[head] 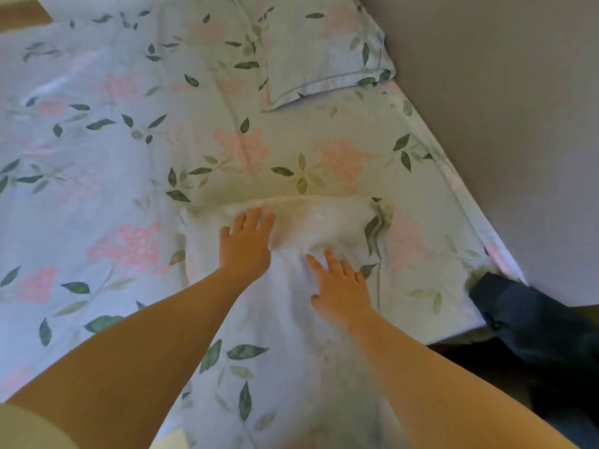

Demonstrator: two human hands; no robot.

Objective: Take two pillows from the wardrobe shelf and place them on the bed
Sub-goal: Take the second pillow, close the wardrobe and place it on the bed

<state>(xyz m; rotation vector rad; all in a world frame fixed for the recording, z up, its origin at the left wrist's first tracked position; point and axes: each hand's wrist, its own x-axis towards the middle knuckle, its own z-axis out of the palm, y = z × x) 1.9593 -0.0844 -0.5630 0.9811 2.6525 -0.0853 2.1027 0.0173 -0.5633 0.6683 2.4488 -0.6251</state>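
Two bare forearms extend from the bottom edge toward the middle of the bed [97, 102]. The left hand [244, 243] lies flat, fingers spread, on the upper part of a pillow [301, 286] in a floral case. The right hand [340, 286] lies flat just beside it, lower and to the right, fingers also spread. Neither hand grips anything; both palms press down on the fabric. Judged from this posture, the pillow is already set down and is being smoothed or settled into place, not carried.

This near pillow lies lengthwise toward the camera, its far edge forming a raised ridge across the sheet. A second pillow [311, 50] in the same print lies well apart, at the top of the view, close to the wall [502, 108]. With both pillows on the bed, the task appears nearly complete.

The sheet is pale blue-green with pink flower clusters and dark green leaves, and shows light wrinkles. A plain grey wall borders the bed on the right. A dark blue cloth [525, 319] lies at the bed's right corner, over a dark gap below. The wardrobe is not in view.
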